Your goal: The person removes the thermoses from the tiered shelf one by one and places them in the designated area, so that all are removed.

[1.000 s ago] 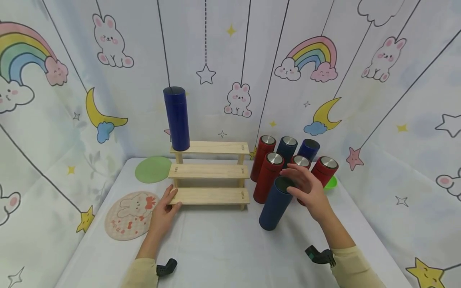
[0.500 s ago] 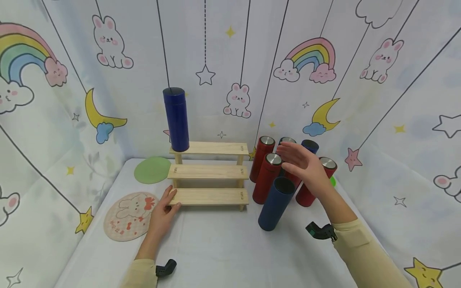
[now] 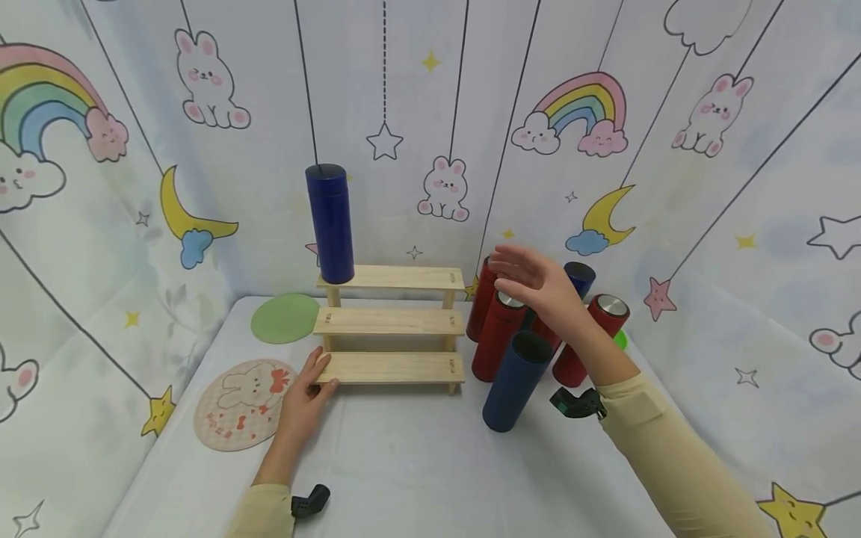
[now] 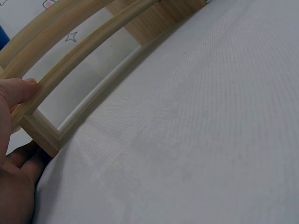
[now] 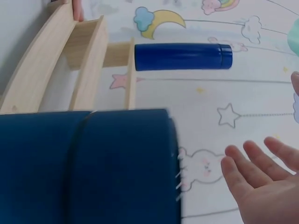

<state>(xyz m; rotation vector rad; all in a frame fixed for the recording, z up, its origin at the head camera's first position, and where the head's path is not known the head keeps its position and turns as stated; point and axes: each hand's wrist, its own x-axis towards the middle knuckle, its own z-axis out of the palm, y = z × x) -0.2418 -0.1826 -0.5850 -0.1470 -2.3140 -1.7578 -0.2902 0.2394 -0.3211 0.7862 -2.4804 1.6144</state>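
Left hand pinches the corner of the wooden rack's lowest step, likely bracing it. Right hand, fingers spread and empty, hovers above the red and blue flasks clustered right of the rack. One blue flask stands upright on the top step.

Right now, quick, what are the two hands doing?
Left hand: grips the corner of the wooden step shelf.
Right hand: open, holding nothing, raised above the red and blue bottles.
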